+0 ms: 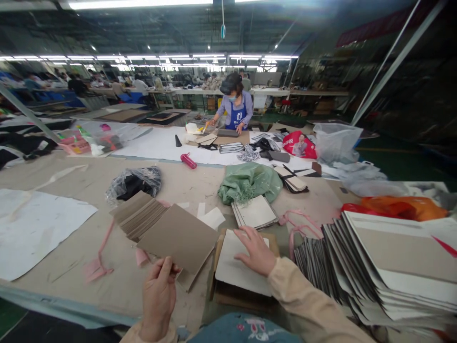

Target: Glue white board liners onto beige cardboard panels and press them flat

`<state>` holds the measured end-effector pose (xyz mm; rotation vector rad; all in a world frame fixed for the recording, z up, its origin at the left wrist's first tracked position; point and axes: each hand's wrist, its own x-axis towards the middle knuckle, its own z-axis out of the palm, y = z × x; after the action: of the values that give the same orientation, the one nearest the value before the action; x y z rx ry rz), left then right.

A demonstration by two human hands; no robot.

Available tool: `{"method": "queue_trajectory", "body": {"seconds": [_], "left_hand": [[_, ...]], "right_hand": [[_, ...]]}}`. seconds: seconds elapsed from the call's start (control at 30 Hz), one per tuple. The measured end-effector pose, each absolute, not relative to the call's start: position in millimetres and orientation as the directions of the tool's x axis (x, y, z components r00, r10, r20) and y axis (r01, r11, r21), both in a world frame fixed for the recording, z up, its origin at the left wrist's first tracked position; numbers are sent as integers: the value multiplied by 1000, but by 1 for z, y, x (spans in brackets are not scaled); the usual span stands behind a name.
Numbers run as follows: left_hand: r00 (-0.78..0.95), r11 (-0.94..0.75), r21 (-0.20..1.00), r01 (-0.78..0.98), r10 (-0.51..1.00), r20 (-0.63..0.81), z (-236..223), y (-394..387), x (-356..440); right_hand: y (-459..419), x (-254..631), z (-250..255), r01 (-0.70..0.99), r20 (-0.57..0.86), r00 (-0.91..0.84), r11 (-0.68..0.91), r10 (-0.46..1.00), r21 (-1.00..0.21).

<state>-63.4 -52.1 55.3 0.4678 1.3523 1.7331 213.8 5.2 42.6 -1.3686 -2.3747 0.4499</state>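
My left hand (160, 295) pinches the near edge of a grey-brown cardboard sheet (180, 236) between thumb and fingers. The sheet slants over the right end of a fanned stack of similar cardboard pieces (137, 216). My right hand (257, 251) is open, its fingers spread over a white panel (228, 264); whether the fingertips touch it I cannot tell. That panel rests on a brown cardboard box (235, 294) in front of me. Just beyond the box lies a small pile of white boards (255, 212).
A tall leaning stack of white and dark panels (392, 267) fills the right side. Behind are a green plastic bag (250, 181), a clear bag with black contents (135, 183) and a pink tool (188, 160). A co-worker (235, 105) stands across the table. White paper (39, 228) lies left.
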Motion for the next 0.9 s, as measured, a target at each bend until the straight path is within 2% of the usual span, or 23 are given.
{"method": "queue_trajectory", "body": {"seconds": [0.13, 0.23, 0.4, 0.5, 0.6, 0.67, 0.77, 0.9], "left_hand": [[-527, -16, 941, -338, 832, -174, 51, -47, -55], [-479, 6, 955, -298, 864, -155, 51, -40, -47], [-368, 48, 898, -438, 902, -228, 62, -33, -25], [-276, 114, 829, -547, 911, -307, 68, -37, -6], [-187, 181, 779, -600, 915, -356, 68, -42, 15], [-148, 205, 752, -627, 916, -373, 65, -44, 28], [-112, 237, 713, -660, 907, -406, 59, -45, 46], [-56, 291, 646, -705, 886, -461, 53, -46, 62]], "right_hand": [[-55, 238, 35, 771, -45, -545, 479, 837, -418], [-77, 247, 24, 818, -128, -505, 425, 854, -387], [-84, 258, 20, 833, -84, -440, 372, 894, -409], [-85, 260, 26, 768, 19, -382, 329, 924, -549], [-81, 255, 35, 570, 93, -141, 158, 986, -806], [-73, 249, 42, 336, 2, 36, -10, 999, -942], [-61, 241, 52, 11, -187, 146, -191, 971, -982], [-55, 233, 58, -160, -251, 183, -224, 950, -962]]}}
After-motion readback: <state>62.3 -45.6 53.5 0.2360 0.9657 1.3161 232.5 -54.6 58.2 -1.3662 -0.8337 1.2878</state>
